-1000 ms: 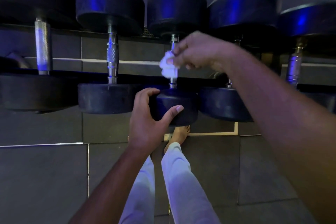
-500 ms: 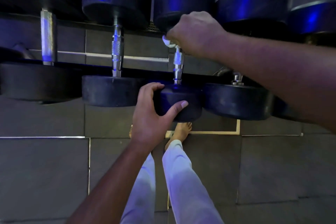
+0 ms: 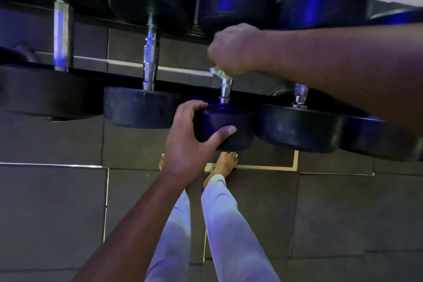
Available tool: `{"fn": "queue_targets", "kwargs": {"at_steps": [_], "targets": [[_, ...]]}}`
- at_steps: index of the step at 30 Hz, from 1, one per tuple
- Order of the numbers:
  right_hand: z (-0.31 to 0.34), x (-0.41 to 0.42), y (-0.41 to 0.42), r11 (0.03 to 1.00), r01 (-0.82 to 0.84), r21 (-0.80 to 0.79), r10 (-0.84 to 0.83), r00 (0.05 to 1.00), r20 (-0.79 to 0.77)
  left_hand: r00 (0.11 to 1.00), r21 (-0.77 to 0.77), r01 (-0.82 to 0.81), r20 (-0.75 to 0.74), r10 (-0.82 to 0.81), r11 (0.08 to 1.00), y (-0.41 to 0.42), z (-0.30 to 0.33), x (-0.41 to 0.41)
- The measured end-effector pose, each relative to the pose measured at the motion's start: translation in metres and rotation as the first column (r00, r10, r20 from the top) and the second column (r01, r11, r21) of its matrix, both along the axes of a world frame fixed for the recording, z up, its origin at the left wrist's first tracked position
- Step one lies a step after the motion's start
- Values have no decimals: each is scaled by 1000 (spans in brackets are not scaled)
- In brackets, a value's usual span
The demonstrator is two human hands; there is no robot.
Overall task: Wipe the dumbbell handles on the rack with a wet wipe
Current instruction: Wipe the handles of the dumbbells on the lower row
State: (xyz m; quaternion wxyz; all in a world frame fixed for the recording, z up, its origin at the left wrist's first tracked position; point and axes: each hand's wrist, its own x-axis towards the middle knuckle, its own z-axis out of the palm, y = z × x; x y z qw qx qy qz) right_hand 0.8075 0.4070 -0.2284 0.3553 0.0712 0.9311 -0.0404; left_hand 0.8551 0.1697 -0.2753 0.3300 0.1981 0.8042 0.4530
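A wet wipe [image 3: 216, 71] peeks from under the right hand [image 3: 238, 49], whose fingers are curled tight round the steel handle [image 3: 225, 89] of the middle dumbbell [image 3: 229, 126] on the rack [image 3: 201, 86]. Below the handle, the left hand [image 3: 190, 142] cups the dumbbell's near head, thumb and fingers spread round it.

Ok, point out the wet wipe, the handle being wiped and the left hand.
wet wipe [image 3: 216, 71], head view, edge showing under the fist.
handle [image 3: 225, 90], head view, bare lower shaft.
left hand [image 3: 191, 142], head view, back of hand.
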Motion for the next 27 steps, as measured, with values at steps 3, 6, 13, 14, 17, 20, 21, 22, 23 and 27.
{"fn": "queue_targets", "kwargs": {"at_steps": [3, 6, 13, 14, 17, 20, 21, 22, 23, 27], "targets": [[-5, 1, -7, 998, 11, -68, -7, 998, 57, 1000, 0, -4, -7, 4, 1000, 0, -1, 1], [-9, 2, -15, 995, 3, -95, 10, 991, 136, 1000, 8, -8, -18, 9, 1000, 0, -2, 2], [-17, 9, -22, 983, 24, -182, 16, 977, 214, 1000, 0, -11, -28, 11, 1000, 2, -2, 2], [-17, 9, -21, 975, 62, -213, -12, 973, 233, 1000, -3, -8, -25, 8, 1000, 2, -2, 2], [-14, 15, -19, 937, 168, -307, -121, 979, 165, 1000, -15, -2, -15, 2, 1000, 3, -1, 0], [-5, 33, -12, 879, 273, -392, -261, 962, 84, 1000, -47, -3, -14, 2, 999, 4, 1, -2], [-3, 41, -8, 849, 331, -413, -328, 941, 80, 1000, -60, -2, -11, 1, 998, 5, 2, -2], [0, 51, -2, 811, 393, -433, -403, 912, 73, 1000, -74, 3, -8, -4, 997, 6, 4, -3], [3, 62, 3, 767, 455, -454, -484, 873, 57, 1000, -93, 13, -9, -14, 996, 7, 7, -4], [22, 116, 21, 502, 643, -579, -776, 630, 27, 996, -159, 55, -62, -65, 986, 13, 25, -9]]}}
